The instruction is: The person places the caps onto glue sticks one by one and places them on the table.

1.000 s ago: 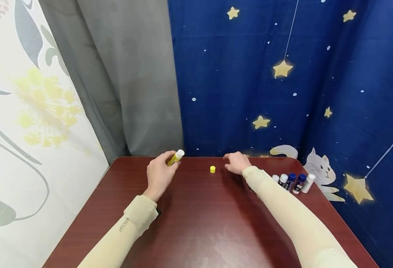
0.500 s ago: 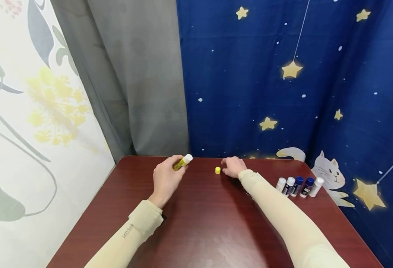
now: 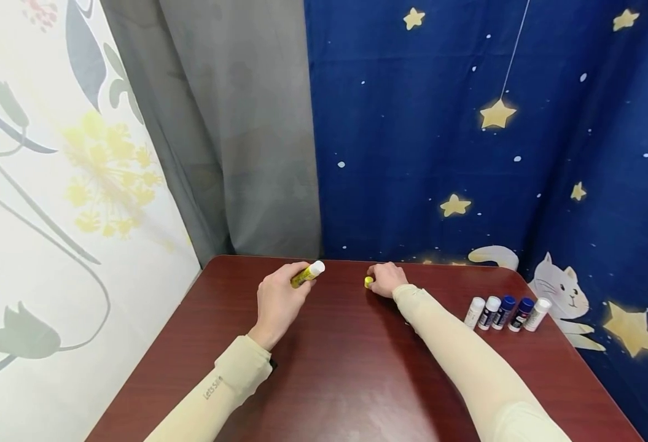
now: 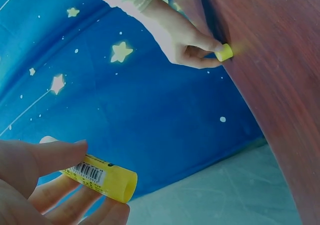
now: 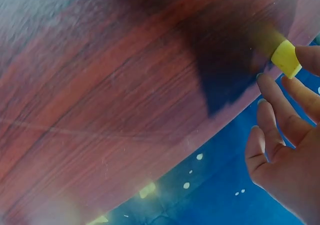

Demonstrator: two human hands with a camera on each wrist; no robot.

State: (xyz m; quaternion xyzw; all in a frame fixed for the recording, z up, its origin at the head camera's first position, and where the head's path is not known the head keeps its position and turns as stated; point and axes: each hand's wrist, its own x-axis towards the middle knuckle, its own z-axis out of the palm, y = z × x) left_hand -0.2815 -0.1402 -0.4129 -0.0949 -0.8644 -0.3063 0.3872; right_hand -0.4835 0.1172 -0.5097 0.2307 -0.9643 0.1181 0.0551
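My left hand [image 3: 281,301] grips a yellow glue stick [image 3: 307,274] above the table, its white end pointing up and to the right. A barcode and the bare yellow end of the glue stick [image 4: 116,182] show in the left wrist view, held between thumb and fingers. Toward the far edge of the table, my right hand [image 3: 388,279] has thumb and index finger on a small yellow cap [image 3: 368,282], pinching it at the tabletop. The right wrist view has the cap [image 5: 286,60] between these two fingertips, with the other fingers spread beside it.
On the right of the dark red table [image 3: 335,368] stands a row of several glue sticks [image 3: 503,312], white and dark blue. Behind the table hang a grey curtain [image 3: 263,135] and a blue star curtain [image 3: 390,135]. A patterned white wall covering [image 3: 36,245] is at left.
My right hand has moved left to the yellow cap and taken it between thumb and index finger. The left hand with the glue stick has shifted slightly lower. The head view has turned left.
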